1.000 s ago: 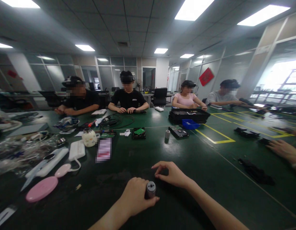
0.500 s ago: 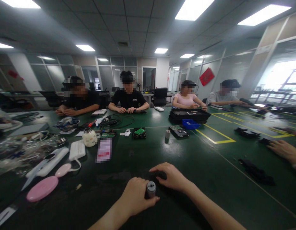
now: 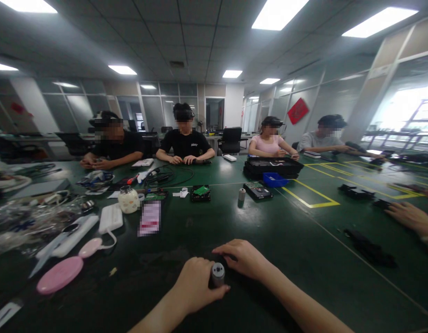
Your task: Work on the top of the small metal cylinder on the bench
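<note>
A grey metal cylinder stands upright near the front of the green table, its round end with small holes facing up. My left hand is wrapped round it from the left, thumb on the near side. Just beyond and to the right, my right hand hovers with fingers bent and apart from the thumb, holding nothing. Farther back stands a second metal cylinder, beside a hard drive.
A black tray and blue bin stand behind. Left are a cream jar, white power bank, pink lid and plastic bags. Black parts and another person's hand are right. Four-sided yellow tape outlines mark the table.
My right hand has shifted slightly toward me and left, nearer the cylinder. My left hand keeps its hold on the cylinder.
</note>
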The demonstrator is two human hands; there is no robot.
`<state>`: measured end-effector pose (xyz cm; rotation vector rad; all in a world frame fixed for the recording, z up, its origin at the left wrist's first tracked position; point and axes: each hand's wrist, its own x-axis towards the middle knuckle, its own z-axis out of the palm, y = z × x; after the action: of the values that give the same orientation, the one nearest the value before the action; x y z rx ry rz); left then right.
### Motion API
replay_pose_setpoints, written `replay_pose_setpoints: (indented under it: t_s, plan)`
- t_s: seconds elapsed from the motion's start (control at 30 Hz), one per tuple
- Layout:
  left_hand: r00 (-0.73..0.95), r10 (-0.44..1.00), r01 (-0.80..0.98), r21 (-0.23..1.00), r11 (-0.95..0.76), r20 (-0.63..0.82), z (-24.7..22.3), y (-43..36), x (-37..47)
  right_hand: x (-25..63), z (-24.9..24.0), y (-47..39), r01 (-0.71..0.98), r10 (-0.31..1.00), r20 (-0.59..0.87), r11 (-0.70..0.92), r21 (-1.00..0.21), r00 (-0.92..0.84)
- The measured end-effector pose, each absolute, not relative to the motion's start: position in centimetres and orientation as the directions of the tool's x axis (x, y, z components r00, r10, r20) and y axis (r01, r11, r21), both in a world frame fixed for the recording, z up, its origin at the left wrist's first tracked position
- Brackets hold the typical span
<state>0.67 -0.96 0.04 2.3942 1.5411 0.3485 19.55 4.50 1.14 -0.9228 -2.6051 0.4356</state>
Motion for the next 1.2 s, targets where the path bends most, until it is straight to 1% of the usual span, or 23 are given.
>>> replay_pose_setpoints:
  t_s: [0.07, 0.17, 0.23, 0.3, 0.37, 0.47, 0.53, 0.67, 0.83, 1.07, 1.2]
  plan:
    - [0.406, 0.912, 0.846, 0.356, -0.396, 0.048, 0.1, -1.0, 0.7, 19.7, 1.1, 4.5, 0.492, 0.663, 0.279, 0.721, -0.488, -0.695]
    - [0.41, 0.911, 0.845, 0.357, -0.397, 0.043, 0.2, -1.0, 0.7, 19.8, 1.4, 4.3, 0.354, 0.702, 0.38, 0.662, -0.661, -0.602]
    - [0.412, 0.91, 0.846, 0.353, -0.401, 0.045, 0.2, -1.0, 0.7, 19.9, 1.7, 4.1, 0.265, 0.737, 0.412, 0.611, -0.746, -0.536]
    - [0.409, 0.911, 0.848, 0.346, -0.401, 0.052, 0.1, -1.0, 0.7, 19.9, 2.0, 3.8, 0.197, 0.75, 0.422, 0.579, -0.791, -0.509]
    - [0.406, 0.912, 0.849, 0.345, -0.399, 0.056, -0.1, -1.0, 0.7, 19.7, 2.3, 3.4, 0.147, 0.73, 0.431, 0.58, -0.802, -0.529]
    - [0.407, 0.912, 0.842, 0.364, -0.398, 0.057, -0.1, -0.9, 0.6, 19.4, 2.4, 2.7, 0.108, 0.681, 0.449, 0.609, -0.786, -0.578]
    - [0.408, 0.911, 0.835, 0.383, -0.396, 0.052, 0.0, -0.9, 0.6, 19.1, 2.4, 2.3, 0.11, 0.651, 0.473, 0.648, -0.754, -0.593]
    - [0.409, 0.911, 0.827, 0.402, -0.393, 0.049, 0.2, -0.9, 0.6, 18.7, 2.4, 2.0, 0.141, 0.58, 0.532, 0.746, -0.651, -0.617]
    - [0.422, 0.9, 0.818, 0.381, -0.431, 0.112, -0.4, -0.9, 0.5, 18.8, 2.3, 2.0, 0.19, 0.522, 0.569, 0.82, -0.54, -0.635]
    - [0.47, 0.874, 0.803, 0.354, -0.48, 0.122, -0.6, -0.8, 0.5, 18.8, 2.2, 2.1, 0.103, 0.406, 0.625, 0.881, -0.462, -0.667]
    - [0.483, 0.866, 0.795, 0.348, -0.497, 0.132, -0.6, -0.7, 0.4, 18.8, 2.7, 2.0, 0.106, 0.394, 0.607, 0.885, -0.453, -0.691]
